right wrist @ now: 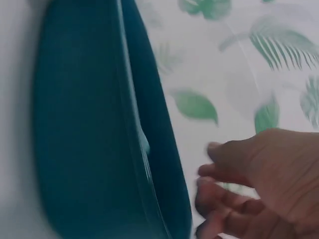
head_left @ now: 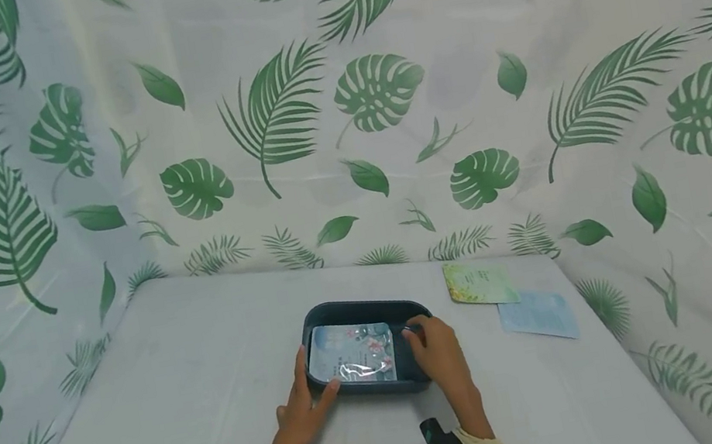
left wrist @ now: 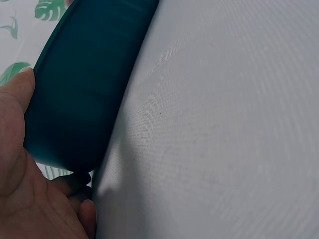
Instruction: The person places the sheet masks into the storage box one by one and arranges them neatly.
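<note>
A dark teal plastic bin (head_left: 373, 388) with rounded corners sits on the white table. Inside it, toward the left, lies a shiny pale-blue packet (head_left: 353, 352) printed with flowers. My left hand (head_left: 301, 412) grips the bin's left end, thumb at the front rim and fingers round the end wall. The left wrist view shows that thumb against the bin's wall (left wrist: 84, 89). Over the right end of the bin is my right hand (head_left: 437, 350), its fingers loosely bent. In the right wrist view this hand (right wrist: 259, 184) holds nothing, fingertips close beside the bin's rim (right wrist: 132, 99).
Back right on the table (head_left: 213, 379), a yellow-green packet (head_left: 479, 282) lies flat, slightly overlapping a light-blue packet (head_left: 537, 315). A white cloth (head_left: 393, 192) printed with green leaves rises behind the table and along both sides.
</note>
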`<state>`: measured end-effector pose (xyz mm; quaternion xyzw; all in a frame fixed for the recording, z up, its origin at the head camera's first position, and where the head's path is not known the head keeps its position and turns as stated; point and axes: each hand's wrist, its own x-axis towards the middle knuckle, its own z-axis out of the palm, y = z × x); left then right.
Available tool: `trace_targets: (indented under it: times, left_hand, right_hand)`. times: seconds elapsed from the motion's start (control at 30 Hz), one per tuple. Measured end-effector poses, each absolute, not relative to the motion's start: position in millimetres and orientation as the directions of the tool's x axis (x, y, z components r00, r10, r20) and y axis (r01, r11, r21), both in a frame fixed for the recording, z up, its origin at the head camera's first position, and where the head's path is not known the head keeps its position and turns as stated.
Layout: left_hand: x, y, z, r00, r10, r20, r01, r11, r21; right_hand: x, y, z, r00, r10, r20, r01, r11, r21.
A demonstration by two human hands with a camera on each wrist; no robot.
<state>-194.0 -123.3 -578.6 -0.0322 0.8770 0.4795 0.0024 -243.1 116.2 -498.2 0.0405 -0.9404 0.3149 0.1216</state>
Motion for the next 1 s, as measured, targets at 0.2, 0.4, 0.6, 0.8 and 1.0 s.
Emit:
trace_targets:
  times: [0.2,0.4,0.6,0.8,1.0]
  left_hand:
    - [-195.7,-124.9,-578.9,-0.998,-0.053,-0.023,-0.047,0.526,0.849]
    - [-193.9,-125.7,-574.6,-0.998,-0.052,-0.023,-0.047,0.522,0.852]
    - [-193.4,-122.2,-572.4,-0.998,-0.039,-0.040,-0.055,0.534,0.844]
    - [-192.8,-120.8,-569.5,-0.998,-0.047,-0.044,-0.062,0.545,0.836]
    - [-190.6,-120.1,-572.0,-0.996,-0.059,-0.065,-0.086,0.553,0.828]
  right_hand:
    - [-246.2,169.7,-512.6,-0.941,0.188,0.283,-0.037,0.772,-0.634]
    - [-238.2,224.4,-544.8,-0.924,0.326,0.197,0.127,0.751,-0.649]
    - [-231.5,282.9,-563.2,-0.845,0.521,0.119,0.291,0.635,-0.716]
    - [-250.2,326.0,-567.9,-0.772,0.631,0.072,0.264,0.422,-0.867]
    - [-270.1,344.9,-571.0,-0.725,0.689,-0.005,0.270,0.278,-0.922]
